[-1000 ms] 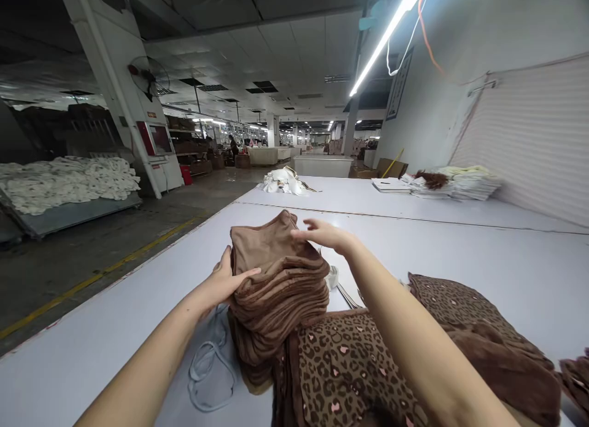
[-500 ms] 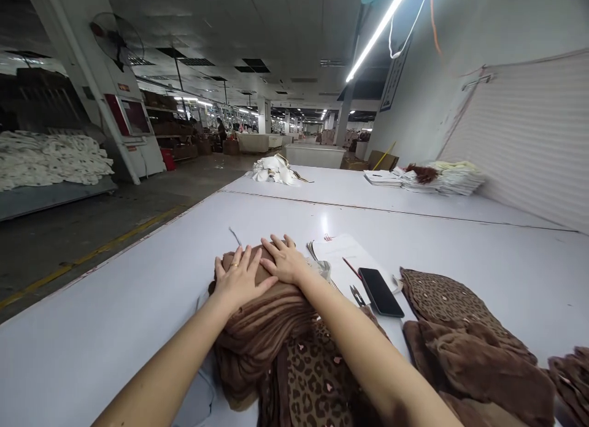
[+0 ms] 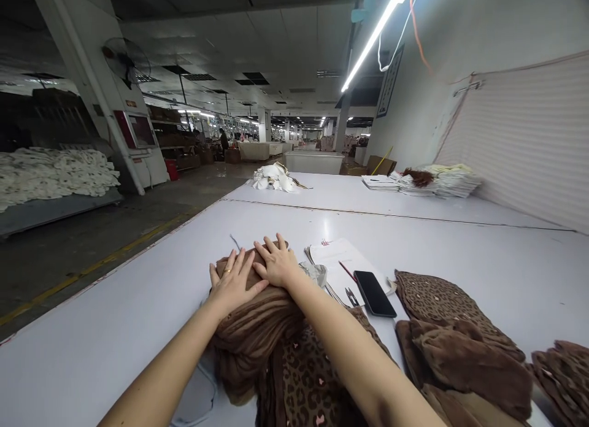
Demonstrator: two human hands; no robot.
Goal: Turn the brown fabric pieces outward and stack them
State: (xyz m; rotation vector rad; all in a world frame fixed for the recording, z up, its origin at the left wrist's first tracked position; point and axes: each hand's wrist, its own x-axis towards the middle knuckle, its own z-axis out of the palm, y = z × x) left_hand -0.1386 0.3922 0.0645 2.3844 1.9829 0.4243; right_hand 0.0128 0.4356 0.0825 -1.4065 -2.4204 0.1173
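Both palms rest on top of a thick folded pile of brown fabric (image 3: 257,329) on the white table. My left hand (image 3: 234,283) lies on its upper left part with fingers spread, a ring on one finger. Just right of it, my right hand (image 3: 277,262) is spread flat over the far edge of the pile. Neither hand grips anything. Leopard-print fabric (image 3: 306,378) with small pink marks lies against the pile's near right side, partly under my right forearm. A crumpled greyish piece of plastic (image 3: 315,272) shows beside my right wrist.
Right of the pile are papers (image 3: 338,255), a red pencil (image 3: 347,270), thread snips (image 3: 352,297) and a black phone (image 3: 375,293). Farther right lie leopard-print pieces (image 3: 453,301) and brown plush pieces (image 3: 473,359). White scraps (image 3: 276,178) and stacked papers (image 3: 381,182) sit across the table (image 3: 138,316).
The view has tilted up slightly and shifted right, so things at the right sit a little farther left. Both hands stay flat on the brown pile.
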